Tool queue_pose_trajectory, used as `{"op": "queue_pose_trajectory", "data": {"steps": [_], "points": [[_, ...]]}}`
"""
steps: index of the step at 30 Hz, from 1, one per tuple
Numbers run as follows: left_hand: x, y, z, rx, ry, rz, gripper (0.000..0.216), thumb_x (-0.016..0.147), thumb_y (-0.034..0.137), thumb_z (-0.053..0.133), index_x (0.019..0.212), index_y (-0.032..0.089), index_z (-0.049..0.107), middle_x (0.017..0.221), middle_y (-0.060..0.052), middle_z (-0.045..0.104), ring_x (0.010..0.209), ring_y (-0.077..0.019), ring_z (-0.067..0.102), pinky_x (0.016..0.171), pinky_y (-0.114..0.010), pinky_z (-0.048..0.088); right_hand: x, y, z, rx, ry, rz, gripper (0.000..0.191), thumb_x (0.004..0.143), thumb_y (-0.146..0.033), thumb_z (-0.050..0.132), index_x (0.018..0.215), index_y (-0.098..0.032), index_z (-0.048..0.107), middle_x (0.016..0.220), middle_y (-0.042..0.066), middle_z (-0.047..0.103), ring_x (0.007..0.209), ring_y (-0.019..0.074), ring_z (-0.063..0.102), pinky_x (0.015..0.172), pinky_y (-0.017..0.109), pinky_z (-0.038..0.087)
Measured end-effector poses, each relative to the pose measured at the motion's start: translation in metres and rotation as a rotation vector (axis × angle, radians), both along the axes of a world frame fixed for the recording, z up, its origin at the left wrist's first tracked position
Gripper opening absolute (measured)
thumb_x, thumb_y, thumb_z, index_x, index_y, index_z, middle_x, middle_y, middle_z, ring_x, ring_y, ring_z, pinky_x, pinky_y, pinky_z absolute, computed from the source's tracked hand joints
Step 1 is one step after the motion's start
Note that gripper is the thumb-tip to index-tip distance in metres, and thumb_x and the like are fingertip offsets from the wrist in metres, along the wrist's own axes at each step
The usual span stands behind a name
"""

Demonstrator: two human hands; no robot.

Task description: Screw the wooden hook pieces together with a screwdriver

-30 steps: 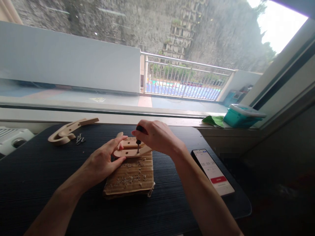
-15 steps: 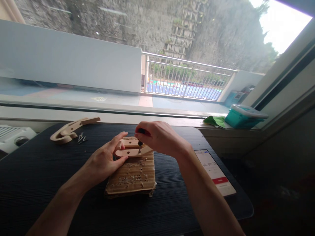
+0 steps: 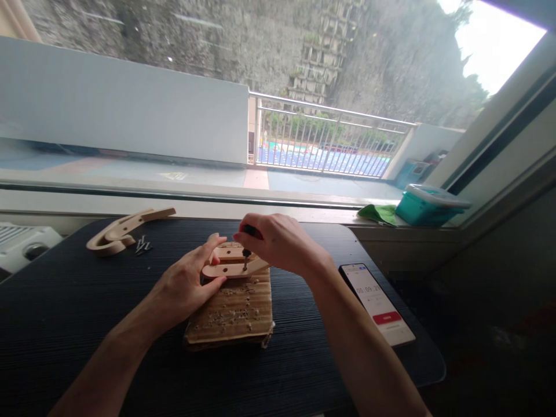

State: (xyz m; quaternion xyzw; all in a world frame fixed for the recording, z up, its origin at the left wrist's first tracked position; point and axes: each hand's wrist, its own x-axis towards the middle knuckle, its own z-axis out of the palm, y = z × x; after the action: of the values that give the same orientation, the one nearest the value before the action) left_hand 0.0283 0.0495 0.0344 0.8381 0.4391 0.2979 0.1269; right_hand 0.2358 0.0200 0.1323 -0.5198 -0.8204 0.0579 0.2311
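Note:
A screwdriver (image 3: pixel 246 253) stands almost upright in my right hand (image 3: pixel 278 237), whose fingers are wrapped round its dark handle. Its tip meets a hole in the nearer arm of a pale wooden hook (image 3: pixel 234 270). My left hand (image 3: pixel 186 284) grips the hook's left end, thumb at the near side and fingers at the far side. Under the hook lies a thick cardboard block (image 3: pixel 230 315), its top pitted with many small holes. Part of the hook's right side is hidden behind my right hand.
More curved wooden hooks (image 3: pixel 110 246) lie at the back left of the black table (image 3: pixel 143 370), beside a small pile of screws (image 3: pixel 142 245). A phone (image 3: pixel 377 304) showing a timer lies at the right. A green cloth (image 3: pixel 377 214) and teal box (image 3: pixel 430 207) sit on the windowsill.
My right wrist has turned slightly and its forearm has shifted a little left, uncovering more of the phone's edge. The hook and block stay in place under my hands.

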Motion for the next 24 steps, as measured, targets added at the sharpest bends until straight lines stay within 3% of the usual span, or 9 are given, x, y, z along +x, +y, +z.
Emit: {"op": "queue_pose_trajectory", "data": {"steps": [6, 15, 19, 24], "points": [[0.0006, 0.0012, -0.0029, 0.004, -0.005, -0.007, 0.070, 0.079, 0.038, 0.055, 0.143, 0.020, 0.034, 0.131, -0.008, 0.060, 0.116, -0.0250, 0.059, 0.103, -0.039, 0.045, -0.0004, -0.0021, 0.0012, -0.005, -0.009, 0.085, 0.025, 0.092, -0.033, 0.046, 0.098, -0.021, 0.067, 0.078, 0.000, 0.064, 0.066, 0.0095, 0.048, 0.060, 0.025, 0.025], [-0.0021, 0.0013, -0.0038, 0.005, 0.001, -0.022, 0.069, 0.079, 0.040, 0.056, 0.142, 0.020, 0.036, 0.119, -0.007, 0.063, 0.113, -0.0260, 0.060, 0.100, -0.040, 0.047, -0.0030, -0.0002, -0.0006, 0.078, -0.038, 0.100, 0.021, 0.091, -0.026, 0.045, 0.087, -0.021, 0.064, 0.074, -0.002, 0.061, 0.062, 0.0083, 0.042, 0.057, 0.025, 0.023], [-0.0020, 0.0010, -0.0042, 0.001, -0.006, -0.018, 0.068, 0.079, 0.039, 0.056, 0.142, 0.020, 0.036, 0.115, -0.006, 0.065, 0.111, -0.0259, 0.060, 0.099, -0.041, 0.048, -0.0052, -0.0015, 0.0000, 0.100, -0.094, 0.014, 0.023, 0.092, -0.028, 0.045, 0.088, -0.020, 0.066, 0.071, -0.001, 0.062, 0.060, 0.0096, 0.043, 0.057, 0.026, 0.023], [-0.0008, 0.0028, -0.0063, 0.008, -0.022, -0.035, 0.069, 0.079, 0.039, 0.056, 0.142, 0.019, 0.034, 0.125, -0.009, 0.061, 0.111, -0.0259, 0.060, 0.099, -0.042, 0.047, -0.0072, 0.0004, -0.0009, 0.075, -0.141, -0.143, 0.028, 0.093, -0.036, 0.046, 0.092, -0.017, 0.066, 0.068, 0.003, 0.063, 0.059, 0.0118, 0.047, 0.057, 0.027, 0.024]]}}
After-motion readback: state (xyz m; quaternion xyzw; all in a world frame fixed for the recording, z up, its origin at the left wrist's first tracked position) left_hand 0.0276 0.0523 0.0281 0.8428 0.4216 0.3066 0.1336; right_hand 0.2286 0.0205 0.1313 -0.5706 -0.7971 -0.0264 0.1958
